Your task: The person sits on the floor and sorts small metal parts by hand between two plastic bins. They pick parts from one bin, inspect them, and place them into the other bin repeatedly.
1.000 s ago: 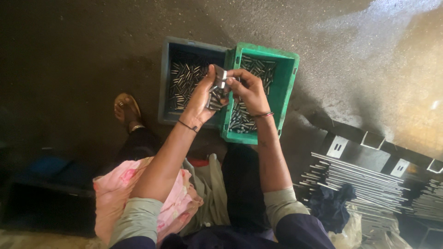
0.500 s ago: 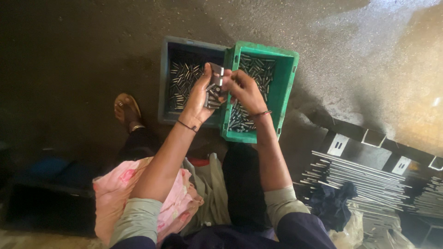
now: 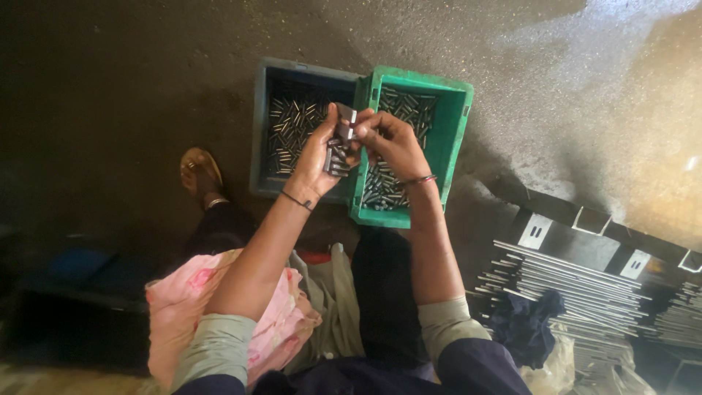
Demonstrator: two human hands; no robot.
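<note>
My left hand [image 3: 316,155] is closed around a bundle of short metal pins [image 3: 338,150], held above the gap between two crates. My right hand [image 3: 389,140] meets it from the right, its fingertips pinching a pin at the top of the bundle. Below the hands sit a blue-grey crate [image 3: 261,128] and a green crate [image 3: 457,128], side by side on the floor, both holding several loose metal pins.
A stack of long metal rods [image 3: 578,289] lies at the right, with a dark cloth [image 3: 528,325] on it. My sandalled foot [image 3: 201,175] rests left of the crates. A pink cloth [image 3: 183,307] and a pale bag [image 3: 329,307] lie on my lap.
Both hands stay together over the crates, working the bundle; the fingers have shifted only slightly.
</note>
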